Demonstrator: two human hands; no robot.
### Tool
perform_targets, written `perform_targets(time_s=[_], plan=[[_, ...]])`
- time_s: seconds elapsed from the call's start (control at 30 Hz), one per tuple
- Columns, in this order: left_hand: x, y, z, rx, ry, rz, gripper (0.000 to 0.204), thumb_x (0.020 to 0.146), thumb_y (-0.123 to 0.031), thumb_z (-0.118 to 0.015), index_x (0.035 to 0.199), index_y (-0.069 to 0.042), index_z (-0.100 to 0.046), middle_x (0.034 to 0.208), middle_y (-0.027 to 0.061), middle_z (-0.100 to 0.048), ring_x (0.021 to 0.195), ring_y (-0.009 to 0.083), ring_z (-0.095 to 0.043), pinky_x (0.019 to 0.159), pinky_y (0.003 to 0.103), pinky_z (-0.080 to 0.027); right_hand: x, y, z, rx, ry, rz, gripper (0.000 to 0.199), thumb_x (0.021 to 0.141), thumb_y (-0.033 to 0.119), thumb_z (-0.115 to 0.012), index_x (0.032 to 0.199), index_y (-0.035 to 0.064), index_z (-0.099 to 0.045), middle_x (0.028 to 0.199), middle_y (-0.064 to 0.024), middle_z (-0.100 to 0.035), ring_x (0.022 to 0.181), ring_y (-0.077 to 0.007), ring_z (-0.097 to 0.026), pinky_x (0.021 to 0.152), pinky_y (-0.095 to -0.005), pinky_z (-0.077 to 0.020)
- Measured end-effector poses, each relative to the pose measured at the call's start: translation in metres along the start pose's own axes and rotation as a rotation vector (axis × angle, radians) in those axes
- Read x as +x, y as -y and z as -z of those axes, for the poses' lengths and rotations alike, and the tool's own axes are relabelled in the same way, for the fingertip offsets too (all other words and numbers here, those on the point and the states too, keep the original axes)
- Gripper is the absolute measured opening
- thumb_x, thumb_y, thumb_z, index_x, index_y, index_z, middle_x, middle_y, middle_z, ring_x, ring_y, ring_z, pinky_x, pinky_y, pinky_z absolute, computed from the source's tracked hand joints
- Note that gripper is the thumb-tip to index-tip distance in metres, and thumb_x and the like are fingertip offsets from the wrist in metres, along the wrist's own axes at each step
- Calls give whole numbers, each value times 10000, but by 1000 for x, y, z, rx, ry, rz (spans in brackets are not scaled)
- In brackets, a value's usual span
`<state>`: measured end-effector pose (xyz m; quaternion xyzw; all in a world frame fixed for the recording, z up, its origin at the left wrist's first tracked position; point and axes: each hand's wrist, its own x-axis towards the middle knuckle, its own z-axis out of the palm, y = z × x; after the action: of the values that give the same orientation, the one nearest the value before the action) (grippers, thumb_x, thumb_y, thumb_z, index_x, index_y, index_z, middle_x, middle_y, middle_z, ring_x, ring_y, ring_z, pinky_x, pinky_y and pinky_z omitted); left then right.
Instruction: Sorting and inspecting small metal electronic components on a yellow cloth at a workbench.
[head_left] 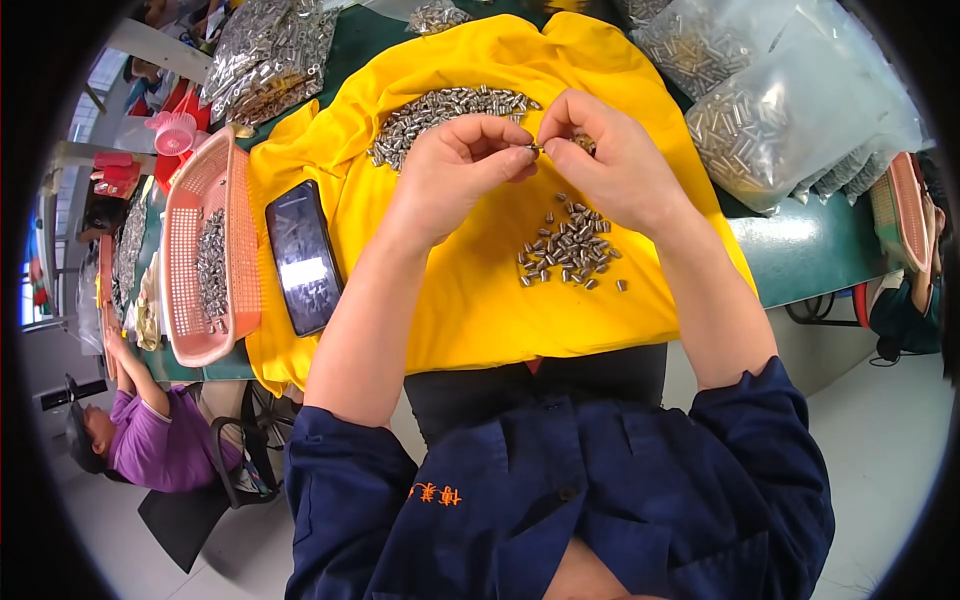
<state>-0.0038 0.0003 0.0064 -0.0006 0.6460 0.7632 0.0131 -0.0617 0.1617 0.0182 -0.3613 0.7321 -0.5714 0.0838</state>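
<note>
My left hand [452, 178] and my right hand [625, 168] meet above a yellow cloth [450, 300]. Both are closed in a pinch, fingertip to fingertip, on a tiny dark metal part [534, 147]; its exact kind is mostly hidden by the fingers. Behind my left hand lies a large heap of small silvery metal cylinders [440, 112]. A smaller pile of short metal cylinders [572, 245] is spread on the cloth below my right hand. Something brownish shows partly behind the right fingers, too covered to name.
Left of the cloth are a black phone [303, 260] and a pink plastic basket [243, 240] holding metal parts. Bags of metal parts stand at the back left [270, 65] and right [745, 130] on the green table [800, 255]. A person in purple [165, 435] sits at far left.
</note>
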Motion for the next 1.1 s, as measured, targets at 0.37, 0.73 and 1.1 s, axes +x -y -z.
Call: perform_targets(time_s=[0.37, 0.73, 1.1], plan=[[0, -1, -13, 558, -150, -109, 139, 712, -42, -582, 846, -12, -606, 744, 43, -624, 687, 109, -595, 649, 218, -466, -3, -3, -9, -382, 16, 19, 74, 739, 98, -441, 778, 35, -449, 659, -158, -538, 615, -330, -519, 546, -393, -398], [3, 7, 3, 151, -65, -20, 184, 783, -28, -547, 962, 11, -556, 864, 51, -590, 746, 114, -568, 671, 226, -460, 0, -4, -2, -178, -93, 39, 90, 729, 102, -484, 776, 26, -489, 637, -91, -533, 553, -189, -497, 523, -283, -398], [0, 6, 0, -375, -24, 101, 137, 783, -36, -560, 918, -11, -563, 819, 58, -590, 761, 135, -578, 698, 252, -489, 2, -4, 0, 26, -56, -24, 62, 739, 82, -482, 766, 27, -487, 665, -12, -496, 590, -85, -435, 533, -227, -368]])
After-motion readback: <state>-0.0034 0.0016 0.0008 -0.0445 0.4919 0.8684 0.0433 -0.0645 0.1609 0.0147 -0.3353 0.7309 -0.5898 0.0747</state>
